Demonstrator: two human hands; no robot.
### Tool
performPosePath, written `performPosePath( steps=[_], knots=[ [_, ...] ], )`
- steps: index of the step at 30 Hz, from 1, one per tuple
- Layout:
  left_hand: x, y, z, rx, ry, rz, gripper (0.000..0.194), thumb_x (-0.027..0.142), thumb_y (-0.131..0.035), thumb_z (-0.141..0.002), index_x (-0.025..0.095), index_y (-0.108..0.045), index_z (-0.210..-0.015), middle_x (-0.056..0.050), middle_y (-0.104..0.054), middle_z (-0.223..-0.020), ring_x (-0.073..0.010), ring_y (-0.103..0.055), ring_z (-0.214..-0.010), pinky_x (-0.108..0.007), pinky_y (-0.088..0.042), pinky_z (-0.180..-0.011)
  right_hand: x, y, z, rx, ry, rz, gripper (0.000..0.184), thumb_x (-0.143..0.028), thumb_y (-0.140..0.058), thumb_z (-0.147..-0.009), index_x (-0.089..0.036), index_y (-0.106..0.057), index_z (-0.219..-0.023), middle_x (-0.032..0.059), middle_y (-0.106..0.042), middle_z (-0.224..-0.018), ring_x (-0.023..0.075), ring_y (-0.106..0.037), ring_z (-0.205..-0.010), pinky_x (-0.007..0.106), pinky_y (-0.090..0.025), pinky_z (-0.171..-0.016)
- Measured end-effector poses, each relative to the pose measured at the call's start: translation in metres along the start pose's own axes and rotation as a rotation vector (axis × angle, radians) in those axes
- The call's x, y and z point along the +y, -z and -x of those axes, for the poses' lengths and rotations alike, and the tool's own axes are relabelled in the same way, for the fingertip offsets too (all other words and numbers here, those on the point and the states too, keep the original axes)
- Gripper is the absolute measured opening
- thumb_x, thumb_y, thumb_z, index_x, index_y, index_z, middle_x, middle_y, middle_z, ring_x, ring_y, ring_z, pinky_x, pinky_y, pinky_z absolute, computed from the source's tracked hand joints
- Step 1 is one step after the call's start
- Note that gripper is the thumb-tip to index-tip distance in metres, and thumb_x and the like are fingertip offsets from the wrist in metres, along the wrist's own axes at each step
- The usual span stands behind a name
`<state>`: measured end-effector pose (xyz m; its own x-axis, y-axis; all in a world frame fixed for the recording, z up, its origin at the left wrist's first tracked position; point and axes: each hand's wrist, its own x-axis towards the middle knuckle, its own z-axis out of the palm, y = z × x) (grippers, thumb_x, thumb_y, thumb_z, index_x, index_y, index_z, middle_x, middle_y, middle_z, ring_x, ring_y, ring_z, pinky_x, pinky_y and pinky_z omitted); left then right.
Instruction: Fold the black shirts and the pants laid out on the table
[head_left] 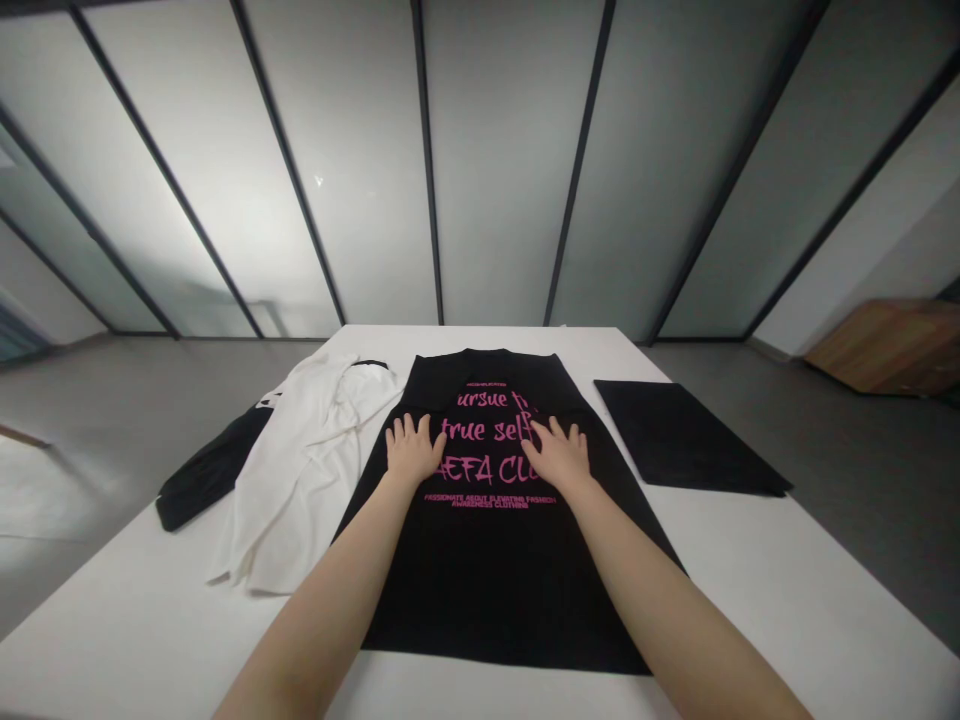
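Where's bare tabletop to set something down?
White table shows right of the printed black shirt, nearer than the flat black piece, and at near left, before the white garment. Crowded: mid-left, where that overlaps a black garment.

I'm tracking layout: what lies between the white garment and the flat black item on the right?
In the head view, the black garment with pink lettering lies between them, with the left hand and right hand on it.
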<state>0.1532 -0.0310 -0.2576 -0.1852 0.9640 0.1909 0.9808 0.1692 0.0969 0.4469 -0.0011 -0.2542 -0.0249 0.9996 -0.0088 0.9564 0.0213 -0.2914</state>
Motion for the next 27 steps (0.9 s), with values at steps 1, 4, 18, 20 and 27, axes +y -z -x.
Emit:
performPosePath(
  steps=[1, 4, 18, 20, 27],
  knots=[
    [-0.001, 0.000, 0.000, 0.016, 0.046, -0.012, 0.071, 0.057, -0.043, -0.105, 0.012, -0.047, -0.159, -0.027, -0.044, -0.164, -0.0457, -0.039, -0.154, -0.059, -0.032, -0.122, 0.000, 0.001, 0.001, 0.005, -0.078, 0.019, 0.071, -0.063, -0.042, -0.103, -0.029, -0.042, -0.166, 0.0119, -0.028, -0.176, 0.0500, -0.020, -0.159, 0.065, -0.011, -0.127],
    [-0.005, -0.001, -0.001, 0.025, 0.108, -0.017, 0.070, 0.054, -0.042, -0.105, 0.006, -0.049, -0.157, -0.030, -0.044, -0.162, -0.0437, -0.040, -0.153, -0.054, -0.033, -0.123, 0.006, 0.005, 0.000, 0.003, -0.209, 0.046, 0.078, -0.068, -0.034, -0.103, -0.026, -0.034, -0.169, 0.0156, -0.022, -0.177, 0.0523, -0.018, -0.159, 0.066, -0.010, -0.126],
    [-0.007, 0.002, 0.003, 0.021, 0.104, -0.004, 0.066, 0.049, -0.045, -0.103, 0.008, -0.053, -0.153, -0.029, -0.046, -0.162, -0.0440, -0.041, -0.152, -0.055, -0.032, -0.123, 0.003, 0.007, 0.004, -0.022, -0.244, 0.077, 0.079, -0.068, -0.024, -0.103, -0.028, -0.030, -0.170, 0.0148, -0.017, -0.178, 0.0517, -0.013, -0.160, 0.068, -0.004, -0.125],
    [-0.005, 0.004, 0.005, 0.040, 0.109, -0.007, 0.063, 0.048, -0.045, -0.102, 0.010, -0.057, -0.151, -0.027, -0.049, -0.160, -0.0439, -0.043, -0.151, -0.057, -0.032, -0.121, 0.001, 0.008, 0.006, -0.016, -0.249, 0.074, 0.078, -0.068, -0.023, -0.103, -0.029, -0.030, -0.170, 0.0148, -0.017, -0.178, 0.0532, -0.012, -0.159, 0.071, -0.004, -0.123],
    [-0.005, 0.005, 0.009, 0.097, 0.113, -0.010, 0.057, 0.047, -0.046, -0.100, 0.013, -0.063, -0.142, -0.024, -0.054, -0.156, -0.0421, -0.046, -0.146, -0.059, -0.035, -0.117, 0.005, 0.011, 0.021, -0.082, -0.326, 0.058, 0.081, -0.072, -0.022, -0.100, -0.033, -0.025, -0.171, 0.0144, -0.011, -0.179, 0.0582, -0.005, -0.158, 0.083, -0.001, -0.115]
  ],
)
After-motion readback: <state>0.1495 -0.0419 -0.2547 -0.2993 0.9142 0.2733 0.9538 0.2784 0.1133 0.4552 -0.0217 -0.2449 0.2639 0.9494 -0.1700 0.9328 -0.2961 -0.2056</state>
